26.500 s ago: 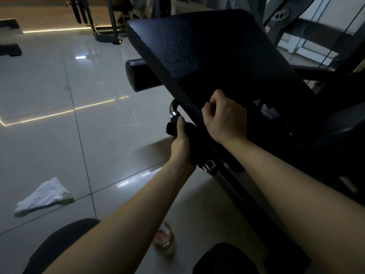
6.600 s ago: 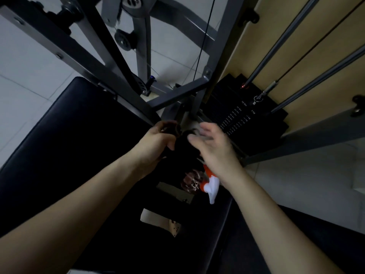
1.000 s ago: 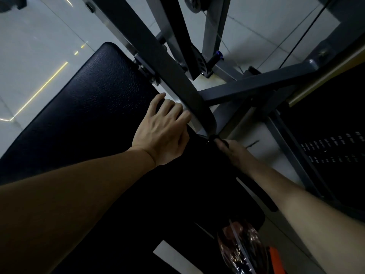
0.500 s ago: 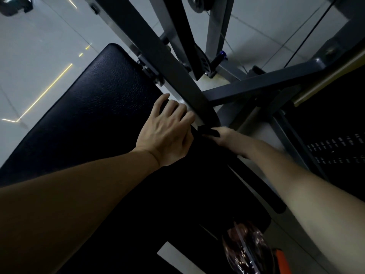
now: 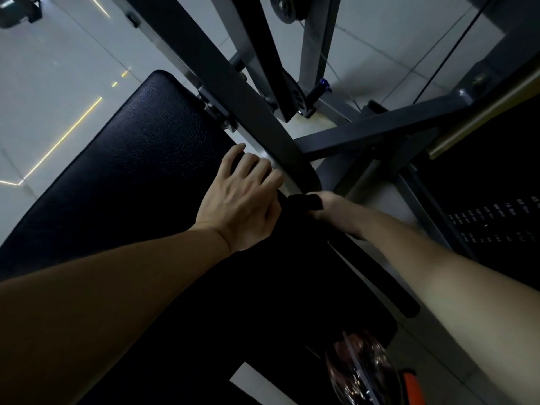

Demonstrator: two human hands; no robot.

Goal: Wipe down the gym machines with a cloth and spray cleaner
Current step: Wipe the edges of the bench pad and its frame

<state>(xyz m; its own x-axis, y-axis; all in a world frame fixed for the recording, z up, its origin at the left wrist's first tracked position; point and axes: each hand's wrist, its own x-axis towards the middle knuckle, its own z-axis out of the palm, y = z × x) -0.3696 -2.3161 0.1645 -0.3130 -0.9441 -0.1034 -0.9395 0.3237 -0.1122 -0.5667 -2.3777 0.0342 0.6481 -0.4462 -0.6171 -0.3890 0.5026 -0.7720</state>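
Observation:
My left hand (image 5: pixel 239 200) rests flat on the far edge of the black padded seat (image 5: pixel 140 159), fingers spread over its rim beside the grey machine frame (image 5: pixel 233 83). To its right, my right hand (image 5: pixel 330 206) is closed around a black cloth (image 5: pixel 304 200), pressed against the seat's edge just below the diagonal frame bar. The clear spray bottle (image 5: pixel 362 372) with an orange trigger (image 5: pixel 412 387) lies on the seat at the bottom right. Most of my right hand's fingers are hidden behind the cloth.
Grey steel bars and a pulley (image 5: pixel 289 7) cross overhead at the top centre. The black weight stack (image 5: pixel 491 217) stands on the right. Pale tiled floor (image 5: pixel 58 83) lies to the left and beyond the frame.
My right hand with the black cloth has slid up along the seat's edge toward the frame bar. My left hand stays planted on the pad.

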